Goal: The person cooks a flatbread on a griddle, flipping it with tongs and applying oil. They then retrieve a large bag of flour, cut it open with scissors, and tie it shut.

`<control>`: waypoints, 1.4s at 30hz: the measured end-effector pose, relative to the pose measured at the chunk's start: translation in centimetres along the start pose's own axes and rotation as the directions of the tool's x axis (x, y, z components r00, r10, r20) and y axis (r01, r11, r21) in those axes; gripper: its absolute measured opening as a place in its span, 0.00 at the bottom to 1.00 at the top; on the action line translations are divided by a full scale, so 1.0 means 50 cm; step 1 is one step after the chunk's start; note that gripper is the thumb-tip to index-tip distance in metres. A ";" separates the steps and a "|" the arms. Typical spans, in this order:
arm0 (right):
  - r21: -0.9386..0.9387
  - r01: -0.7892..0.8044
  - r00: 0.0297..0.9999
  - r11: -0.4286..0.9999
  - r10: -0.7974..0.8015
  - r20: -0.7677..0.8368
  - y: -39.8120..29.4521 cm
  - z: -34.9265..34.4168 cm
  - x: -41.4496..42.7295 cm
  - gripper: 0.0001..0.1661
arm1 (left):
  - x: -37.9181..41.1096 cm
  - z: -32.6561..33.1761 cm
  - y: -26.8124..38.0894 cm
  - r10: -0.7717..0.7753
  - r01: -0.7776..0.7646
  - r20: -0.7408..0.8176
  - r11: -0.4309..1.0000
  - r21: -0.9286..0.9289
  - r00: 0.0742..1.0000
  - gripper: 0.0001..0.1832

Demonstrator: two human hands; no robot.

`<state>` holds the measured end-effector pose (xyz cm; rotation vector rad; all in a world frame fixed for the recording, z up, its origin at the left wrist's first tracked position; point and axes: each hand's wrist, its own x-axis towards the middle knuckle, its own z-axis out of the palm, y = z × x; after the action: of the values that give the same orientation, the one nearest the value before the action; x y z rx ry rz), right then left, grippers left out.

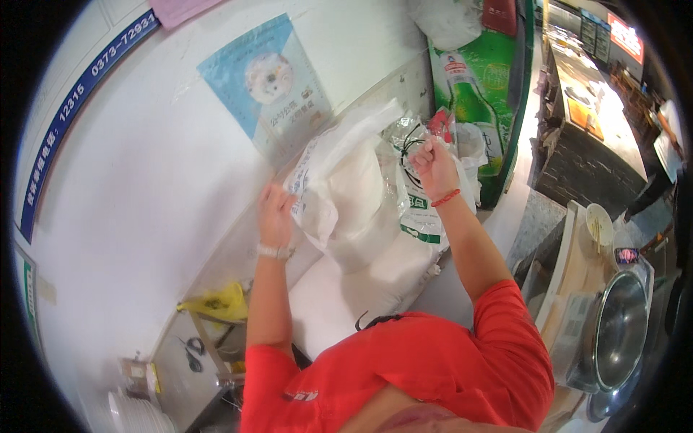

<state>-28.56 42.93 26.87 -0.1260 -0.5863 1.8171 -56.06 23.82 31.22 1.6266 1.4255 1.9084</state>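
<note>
In front of me stands an opened white sack (354,178) with printing along its raised rim, its pale contents partly visible inside. My left hand (276,216), slightly blurred, has its fingers at the sack's left rim and seems to pinch it. My right hand (436,170) is curled at the upper right, closed on the edge of a clear plastic bag (419,216) with green and black printing. A black cord (409,149) lies beside its fingers. Below the opened sack, against my body, is another full white sack (330,303).
A wall with a blue poster (270,81) rises behind the sacks. A green beer-advert panel (476,97) stands at the right. Scissors (194,354) and a yellow plastic bag (219,303) lie lower left, near stacked plates (138,414). A steel basin (621,330) sits lower right; a person (668,140) stands beyond.
</note>
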 end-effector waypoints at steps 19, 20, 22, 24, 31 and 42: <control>-0.222 0.268 0.493 0.937 -0.332 -0.804 -0.363 -0.540 -0.312 0.14 | -0.319 -0.263 0.183 -0.262 0.109 -0.408 0.925 -0.363 0.875 0.03; -0.218 0.265 0.443 0.939 -0.319 -0.838 -0.357 -0.559 -0.330 0.14 | -0.334 -0.270 0.190 -0.257 0.100 -0.426 0.928 -0.358 0.867 0.03; -0.213 0.269 0.339 0.939 -0.300 -0.892 -0.348 -0.606 -0.350 0.15 | -0.360 -0.283 0.207 -0.277 0.102 -0.472 0.926 -0.363 0.837 0.05; -0.179 0.267 0.367 0.947 -0.271 -0.890 -0.327 -0.645 -0.356 0.14 | -0.379 -0.289 0.222 -0.235 0.091 -0.448 0.943 -0.319 0.862 0.05; -0.185 -0.069 0.622 0.980 -0.103 -0.776 -0.174 -0.627 -0.183 0.08 | -0.438 -0.278 0.290 -0.193 0.080 -0.594 0.974 -0.211 0.781 0.07; -0.315 -0.463 0.870 0.828 0.493 0.017 0.192 0.084 -0.062 0.18 | -0.624 -0.328 0.432 -0.004 0.061 -0.834 0.997 0.035 0.552 0.10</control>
<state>-37.40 36.67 25.55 -0.4281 -0.9703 2.2167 -51.28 -17.24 30.97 0.6039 1.7842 2.8174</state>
